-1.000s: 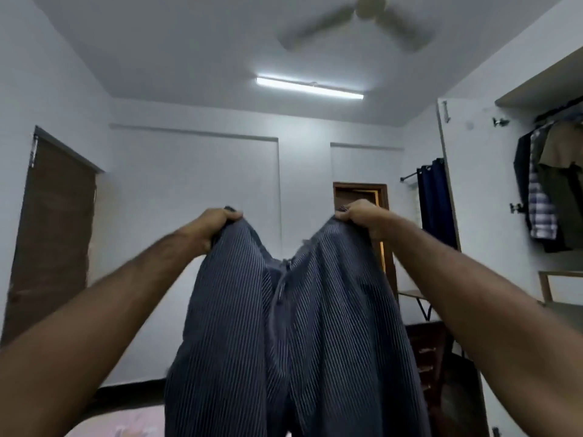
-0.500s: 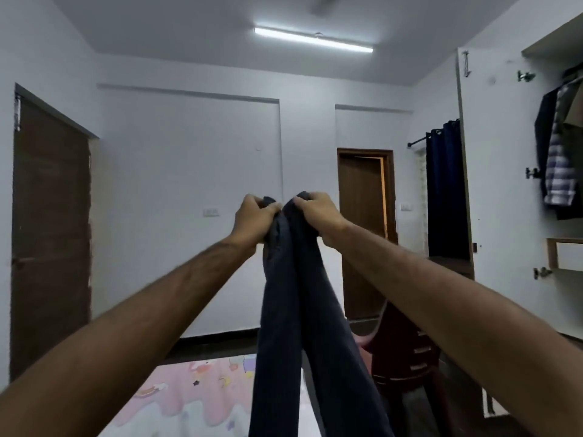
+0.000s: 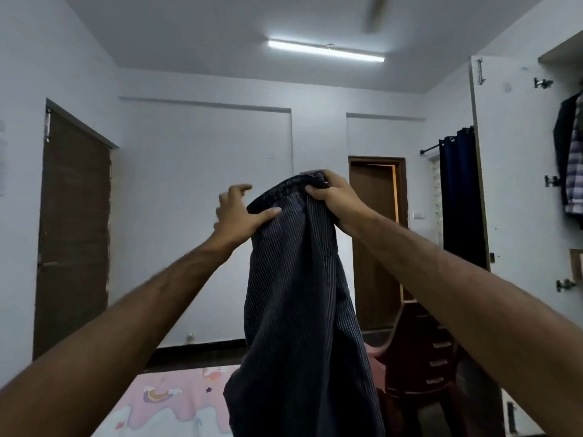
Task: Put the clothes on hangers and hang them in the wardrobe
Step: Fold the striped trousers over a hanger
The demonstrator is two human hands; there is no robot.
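Observation:
A pair of dark blue pinstriped trousers (image 3: pixel 299 310) hangs folded lengthwise in front of me, held up at chest height. My right hand (image 3: pixel 331 200) grips the gathered waistband at the top. My left hand (image 3: pixel 239 216) lies against the left side of the waistband with its fingers spread and its thumb pressing on the cloth. The open wardrobe (image 3: pixel 561 184) is at the far right, with a dark jacket and a checked shirt (image 3: pixel 575 159) hanging inside. No hanger shows.
A dark red plastic chair (image 3: pixel 419 351) stands below my right arm. A pink patterned bedsheet (image 3: pixel 176 405) lies at the bottom. The white wardrobe door (image 3: pixel 511 168) stands open, with a navy curtain (image 3: pixel 459 197) behind it. Brown doors are at left and centre.
The trousers were spread wide between both hands, then the two sides were brought together. Now my right hand holds the whole waistband and my left hand has let go and opened.

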